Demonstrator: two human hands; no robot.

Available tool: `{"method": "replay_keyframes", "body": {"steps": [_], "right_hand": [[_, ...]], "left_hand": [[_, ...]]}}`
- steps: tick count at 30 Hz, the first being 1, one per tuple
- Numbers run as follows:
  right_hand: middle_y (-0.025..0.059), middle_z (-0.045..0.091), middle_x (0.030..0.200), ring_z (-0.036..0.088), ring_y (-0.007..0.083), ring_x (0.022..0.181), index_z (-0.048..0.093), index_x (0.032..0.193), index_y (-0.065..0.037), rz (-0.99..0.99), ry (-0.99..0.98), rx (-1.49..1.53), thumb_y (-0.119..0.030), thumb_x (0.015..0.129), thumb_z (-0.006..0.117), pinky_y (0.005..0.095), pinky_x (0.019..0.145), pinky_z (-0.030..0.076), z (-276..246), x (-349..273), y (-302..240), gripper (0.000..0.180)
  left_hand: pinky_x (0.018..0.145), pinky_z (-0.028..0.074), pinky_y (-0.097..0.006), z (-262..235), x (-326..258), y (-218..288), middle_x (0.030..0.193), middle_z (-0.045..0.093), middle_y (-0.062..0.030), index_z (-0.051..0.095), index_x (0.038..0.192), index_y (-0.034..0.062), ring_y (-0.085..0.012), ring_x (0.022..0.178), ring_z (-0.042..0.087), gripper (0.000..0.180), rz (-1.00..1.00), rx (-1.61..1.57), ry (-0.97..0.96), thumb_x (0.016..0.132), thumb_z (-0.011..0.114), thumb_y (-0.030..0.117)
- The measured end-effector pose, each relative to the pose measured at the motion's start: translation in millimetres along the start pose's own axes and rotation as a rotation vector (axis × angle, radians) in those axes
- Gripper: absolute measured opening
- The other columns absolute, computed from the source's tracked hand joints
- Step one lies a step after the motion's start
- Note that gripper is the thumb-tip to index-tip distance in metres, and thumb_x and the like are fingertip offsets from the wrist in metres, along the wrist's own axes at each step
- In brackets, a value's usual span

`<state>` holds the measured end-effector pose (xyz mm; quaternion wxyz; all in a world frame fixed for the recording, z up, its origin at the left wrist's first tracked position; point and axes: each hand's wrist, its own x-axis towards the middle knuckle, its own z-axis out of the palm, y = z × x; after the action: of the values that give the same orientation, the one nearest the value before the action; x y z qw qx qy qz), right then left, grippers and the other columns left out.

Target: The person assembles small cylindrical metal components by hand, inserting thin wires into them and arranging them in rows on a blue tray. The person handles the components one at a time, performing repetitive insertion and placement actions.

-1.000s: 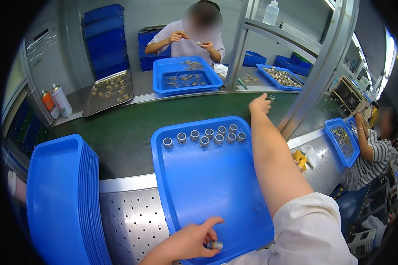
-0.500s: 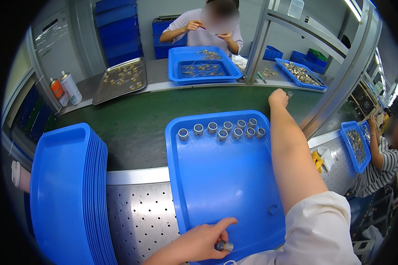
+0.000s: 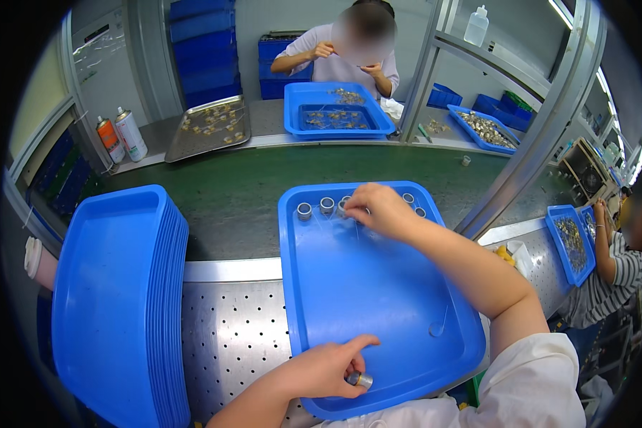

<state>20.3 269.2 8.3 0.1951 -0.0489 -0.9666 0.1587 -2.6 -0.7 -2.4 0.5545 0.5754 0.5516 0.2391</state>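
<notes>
You are grasping a small metal ring (image 3: 359,379) in your left hand (image 3: 326,369) at the blue tray's (image 3: 378,299) near edge, keeping it ready, while your right hand (image 3: 379,209) is curling over the ring row (image 3: 326,207) along the far edge; whether it is grasping one cannot be told.

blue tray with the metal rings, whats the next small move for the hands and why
Probably carry the metal ring held in the left hand up to the row of rings at the far edge of the blue tray. The right hand already rests on that row, and the tray's middle lies bare.
</notes>
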Motion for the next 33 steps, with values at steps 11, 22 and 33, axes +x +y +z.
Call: {"method": "replay_keyframes", "body": {"steps": [11,22,33], "right_hand": [[0.0068,0.061,0.089,0.054,0.026,0.087,0.065,0.089,-0.008,-0.151,0.144,-0.203,-0.015,0.071,0.071,0.0383,0.081,0.045,10,-26,3,0.02],[0.0057,0.067,0.087,0.063,0.0137,0.079,0.067,0.096,-0.002,0.356,-0.433,0.533,-0.013,0.084,0.064,0.0274,0.07,0.05,-180,-182,12,0.017],[0.0157,0.065,0.1,0.062,0.0311,0.095,0.059,0.112,-0.009,0.759,0.221,-0.068,-0.016,0.078,0.067,0.0369,0.084,0.049,-171,-216,280,0.035]], "left_hand": [[0.08,0.05,-0.028,3,1,9,0.088,0.062,-0.0059,0.041,0.129,0.0081,-0.0174,0.081,0.061,0.065,-0.025,0.007,0.018,0.075,0.073,0.024],[0.071,0.05,-0.028,11,-6,13,0.088,0.058,-0.0057,0.041,0.131,0.0087,-0.0144,0.078,0.057,0.076,-0.082,-0.278,0.157,0.065,0.078,0.004],[0.074,0.05,-0.028,10,8,34,0.09,0.057,-0.0051,0.036,0.137,0.0082,-0.0124,0.083,0.057,0.087,-0.32,-0.324,0.16,0.062,0.078,-0.003]]}}
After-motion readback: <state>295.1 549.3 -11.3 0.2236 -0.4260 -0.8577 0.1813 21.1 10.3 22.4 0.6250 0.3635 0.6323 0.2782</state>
